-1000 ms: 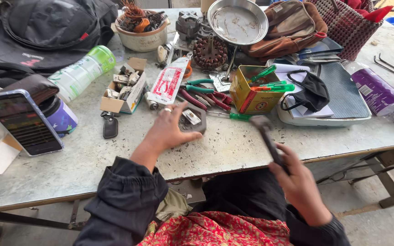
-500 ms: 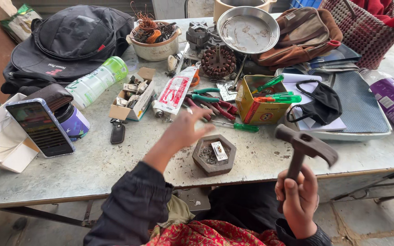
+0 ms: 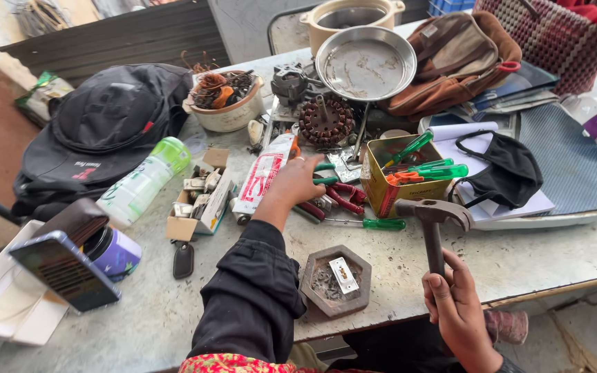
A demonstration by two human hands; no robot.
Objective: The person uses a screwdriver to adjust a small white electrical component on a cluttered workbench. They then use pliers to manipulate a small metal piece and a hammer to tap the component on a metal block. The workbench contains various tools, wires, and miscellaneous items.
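My right hand (image 3: 459,309) grips the handle of a claw hammer (image 3: 433,220), holding it upright over the table's front edge. A hexagonal block (image 3: 336,281) with a small metal piece in its hollow lies just left of the hammer. My left hand (image 3: 297,182) reaches forward over a pile of red-handled pliers (image 3: 340,199) and a green-handled screwdriver (image 3: 373,224), fingers spread and touching the tools next to a white and red tube (image 3: 260,176). Whether it grips anything I cannot tell.
A yellow tin (image 3: 388,181) with green screwdrivers stands right of the pliers. Behind are a copper motor winding (image 3: 325,121), a steel plate (image 3: 366,63), a bowl (image 3: 224,103) and bags. A small parts box (image 3: 198,197), a green bottle (image 3: 143,183) and a phone (image 3: 63,269) sit left.
My left hand left the hexagonal block and reached forward to the pliers pile. My right hand brought the hammer up from below the table edge to upright beside the block.
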